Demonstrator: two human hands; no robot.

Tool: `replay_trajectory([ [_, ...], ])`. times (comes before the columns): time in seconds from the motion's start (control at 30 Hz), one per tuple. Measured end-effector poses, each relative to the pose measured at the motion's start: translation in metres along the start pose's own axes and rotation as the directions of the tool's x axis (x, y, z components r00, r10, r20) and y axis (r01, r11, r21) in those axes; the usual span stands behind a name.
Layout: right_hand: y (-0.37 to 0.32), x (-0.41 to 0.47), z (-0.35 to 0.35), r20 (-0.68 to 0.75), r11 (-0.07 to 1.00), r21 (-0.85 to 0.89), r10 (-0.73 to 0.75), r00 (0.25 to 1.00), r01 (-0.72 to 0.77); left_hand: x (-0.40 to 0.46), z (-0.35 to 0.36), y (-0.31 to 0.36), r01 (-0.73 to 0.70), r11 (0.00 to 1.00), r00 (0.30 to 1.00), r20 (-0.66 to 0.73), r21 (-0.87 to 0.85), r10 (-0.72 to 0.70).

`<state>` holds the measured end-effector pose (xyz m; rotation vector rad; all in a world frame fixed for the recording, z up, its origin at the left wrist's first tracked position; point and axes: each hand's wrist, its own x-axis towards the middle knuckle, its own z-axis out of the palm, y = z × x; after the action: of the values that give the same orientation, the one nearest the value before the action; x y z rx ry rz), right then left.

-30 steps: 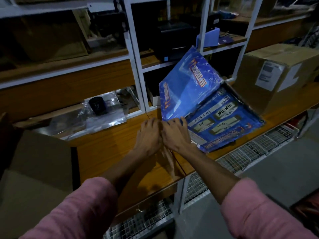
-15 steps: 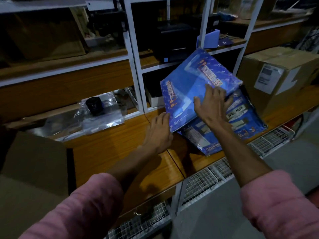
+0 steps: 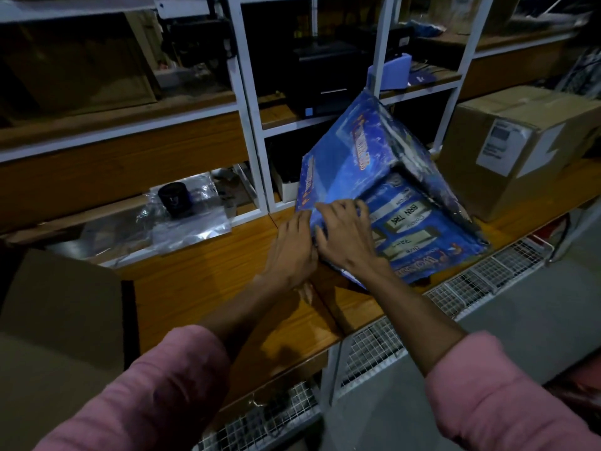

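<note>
Blue cardboard box (image 3: pixel 351 164), scuffed and glossy, tipped up on the wooden bench (image 3: pixel 201 281). My right hand (image 3: pixel 344 236) lies on its labelled face, fingers spread. My left hand (image 3: pixel 291 252) presses straight fingers against its near-left corner. Brown carton (image 3: pixel 520 148) close on the right, white shelf post (image 3: pixel 250 125) behind. Crinkled plastic bag (image 3: pixel 192 222) to the left, bare bench between.

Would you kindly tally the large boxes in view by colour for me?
Blue: 1, the printed box
Brown: 2, the labelled carton and the open carton
Total: 3
</note>
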<state>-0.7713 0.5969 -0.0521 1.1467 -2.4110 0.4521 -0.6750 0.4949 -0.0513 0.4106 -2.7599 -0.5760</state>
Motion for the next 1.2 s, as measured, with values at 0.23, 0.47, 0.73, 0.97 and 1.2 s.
replay_trajectory([
  [0.23,-0.028,0.004,0.008,0.187,0.945,0.319,-0.138,0.973,0.073,-0.006,-0.017,-0.018,0.05,0.997,0.991,-0.125,0.051,-0.043],
  [0.47,-0.016,0.0,-0.009,-0.188,0.943,0.317,-0.041,0.981,0.101,-0.001,-0.021,-0.012,-0.035,0.98,0.991,-0.117,0.194,0.058],
  [0.73,0.045,-0.009,-0.039,-0.246,0.95,0.216,0.278,0.929,-0.228,0.027,-0.018,0.016,-0.33,0.784,0.922,0.003,0.526,0.387],
  [0.97,0.064,-0.022,-0.026,0.118,0.96,0.128,0.233,0.965,-0.247,0.038,-0.019,0.026,-0.298,0.832,0.95,0.059,0.468,0.307],
  [1.2,0.007,-0.039,-0.006,0.078,0.995,0.087,0.042,0.996,-0.049,-0.009,-0.021,-0.013,0.005,0.99,0.999,-0.033,0.142,0.0],
])
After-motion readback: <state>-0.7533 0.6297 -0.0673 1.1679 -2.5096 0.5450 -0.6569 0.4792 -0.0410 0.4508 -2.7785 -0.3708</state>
